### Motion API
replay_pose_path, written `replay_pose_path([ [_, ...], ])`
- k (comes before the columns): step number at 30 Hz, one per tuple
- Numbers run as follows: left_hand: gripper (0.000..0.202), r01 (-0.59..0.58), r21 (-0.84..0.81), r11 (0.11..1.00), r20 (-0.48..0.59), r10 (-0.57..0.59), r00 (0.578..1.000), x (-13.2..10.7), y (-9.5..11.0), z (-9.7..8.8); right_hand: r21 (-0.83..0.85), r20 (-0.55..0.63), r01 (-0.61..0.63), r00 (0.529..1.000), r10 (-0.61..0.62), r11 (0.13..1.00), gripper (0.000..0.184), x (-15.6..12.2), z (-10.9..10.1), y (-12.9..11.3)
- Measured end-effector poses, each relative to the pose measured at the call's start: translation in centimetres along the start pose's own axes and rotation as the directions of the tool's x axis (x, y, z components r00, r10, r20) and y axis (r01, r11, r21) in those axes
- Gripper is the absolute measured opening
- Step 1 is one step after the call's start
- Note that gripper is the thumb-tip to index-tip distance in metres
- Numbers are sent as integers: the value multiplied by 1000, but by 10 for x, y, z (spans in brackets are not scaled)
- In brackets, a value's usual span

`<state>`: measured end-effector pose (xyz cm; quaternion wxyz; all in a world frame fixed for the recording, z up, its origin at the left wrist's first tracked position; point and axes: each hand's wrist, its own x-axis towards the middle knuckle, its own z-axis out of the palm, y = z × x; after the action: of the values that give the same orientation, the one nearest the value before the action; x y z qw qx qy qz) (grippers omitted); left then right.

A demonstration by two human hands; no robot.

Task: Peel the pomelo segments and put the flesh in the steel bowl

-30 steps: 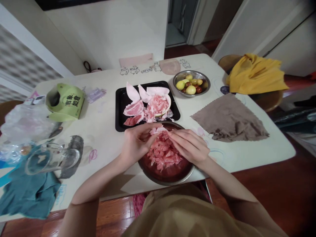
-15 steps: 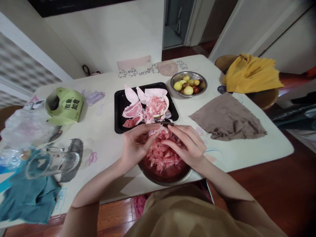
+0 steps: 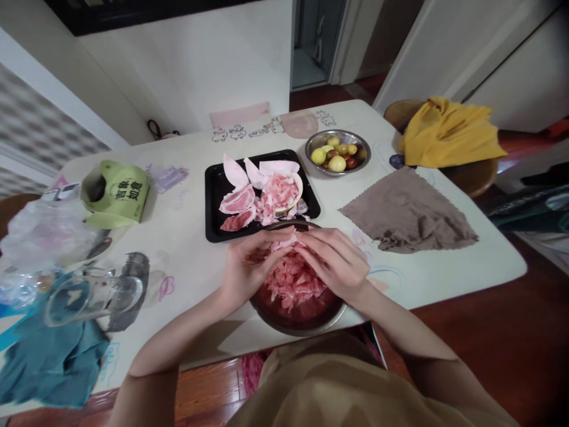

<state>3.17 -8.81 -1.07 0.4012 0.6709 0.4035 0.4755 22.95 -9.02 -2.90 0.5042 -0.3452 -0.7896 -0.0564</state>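
Note:
A metal bowl [image 3: 288, 330] sits at the front edge of the table, holding loose red pomelo flesh [image 3: 293, 287]. Over its far side, my left hand [image 3: 244, 264] and my right hand [image 3: 340, 264] meet at the fingertips. Both are closed on a pale pink pomelo piece [image 3: 285, 240], mostly covered by the fingers. Just beyond lies a black tray [image 3: 213, 198] bearing pomelo segments [image 3: 237, 200], torn membrane [image 3: 269, 209] and thick white-pink peel [image 3: 235, 171].
Behind the tray, a small metal bowl [image 3: 335, 171] holds green and brown jujubes [image 3: 338, 162]. A grey-brown cloth [image 3: 413, 213] lies to the right. On the left are a clear glass pitcher [image 3: 95, 293], a teal cloth [image 3: 57, 356], a green paper carton [image 3: 128, 193] and a plastic bag [image 3: 48, 228].
My hands have drawn closer together at the fingertips, and the right thumb has moved up from the flesh. A pale pink piece now shows between the fingers. The bowl stays put.

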Motion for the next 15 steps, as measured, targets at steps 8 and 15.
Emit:
replay_pose_path([
  [8,16,-79,29,996,11,79,997,-5,9,-1,-142,83,227,973,-217,963,47,-4,-15,7],
  [15,11,-26,-20,999,-8,25,1000,-4,14,0,-193,151,263,960,-237,945,28,1,-19,9],
])
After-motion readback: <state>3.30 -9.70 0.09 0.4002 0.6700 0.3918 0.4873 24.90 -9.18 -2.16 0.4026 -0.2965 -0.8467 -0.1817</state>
